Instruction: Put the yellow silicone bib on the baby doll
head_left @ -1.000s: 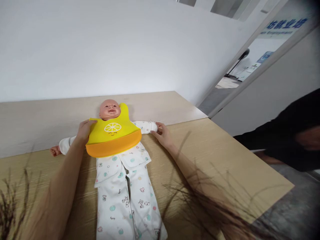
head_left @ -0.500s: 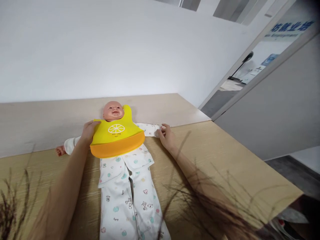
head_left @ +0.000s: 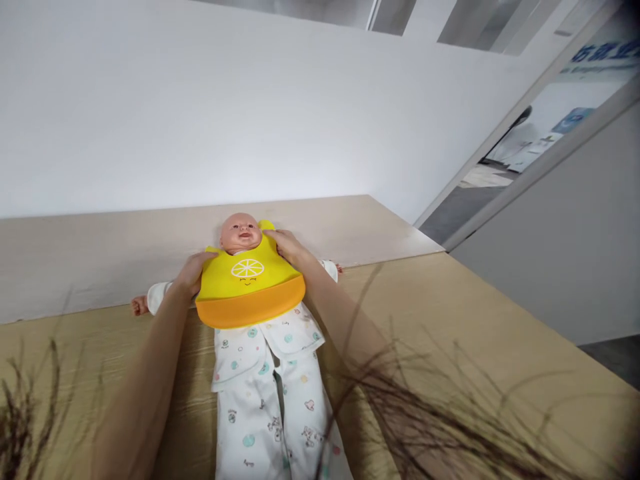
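A baby doll [head_left: 241, 233] in white patterned pyjamas lies on its back on a wooden table [head_left: 450, 320]. A yellow bib [head_left: 249, 283] with an orange pocket covers its chest. My left hand [head_left: 193, 274] grips the bib's left edge by the doll's shoulder. My right hand [head_left: 289, 245] rests on the bib's right shoulder strap beside the doll's neck, fingers curled on it. The doll's arms stick out to both sides.
A white wall rises behind the table. An open doorway [head_left: 505, 160] lies at the right. Loose strands of my hair hang across the lower part of the view.
My right hand has let go of the doll's sleeve cuff and moved left to the bib's strap at the neck. A person in black at the right is gone from view.
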Demonstrator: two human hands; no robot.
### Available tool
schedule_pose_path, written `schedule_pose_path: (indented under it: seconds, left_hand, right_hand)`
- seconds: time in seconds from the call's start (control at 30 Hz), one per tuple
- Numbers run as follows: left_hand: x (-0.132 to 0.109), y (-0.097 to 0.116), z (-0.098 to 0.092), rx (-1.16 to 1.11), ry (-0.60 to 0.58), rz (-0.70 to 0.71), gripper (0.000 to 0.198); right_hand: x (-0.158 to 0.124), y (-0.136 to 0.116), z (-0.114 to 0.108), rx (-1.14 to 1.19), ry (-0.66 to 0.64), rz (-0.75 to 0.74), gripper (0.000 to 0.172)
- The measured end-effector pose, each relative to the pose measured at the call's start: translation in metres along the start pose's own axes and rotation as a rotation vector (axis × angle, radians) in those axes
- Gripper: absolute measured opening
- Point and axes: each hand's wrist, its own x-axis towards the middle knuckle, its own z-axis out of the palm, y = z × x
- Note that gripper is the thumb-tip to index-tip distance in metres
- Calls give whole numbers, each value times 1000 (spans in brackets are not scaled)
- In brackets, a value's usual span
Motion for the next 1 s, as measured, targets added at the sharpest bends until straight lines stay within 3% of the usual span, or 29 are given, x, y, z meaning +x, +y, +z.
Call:
schedule_pose_path:
  seconds: [0.1, 0.2, 0.43, 0.73, 1.0]
  left_hand:
    - [3, 0, -2, -74, -95, -56, 17]
    - [5, -1, -5, -122, -141, -66, 18]
    - [6, -5, -8, -192, -119, -39, 20]
    - [16, -12, -13, -246, -161, 5, 26]
    - [17, -10, -8, -292, -181, 77, 25]
  right_hand:
    - [13, 10, 9, 406, -112, 286, 25]
    - [16, 20, 11, 652, -235, 371, 31]
    - [14, 32, 16, 723, -195, 98, 32]
    - [5, 18, 14, 754, -166, 79, 27]
    - [6, 25, 16, 735, -119, 65, 32]
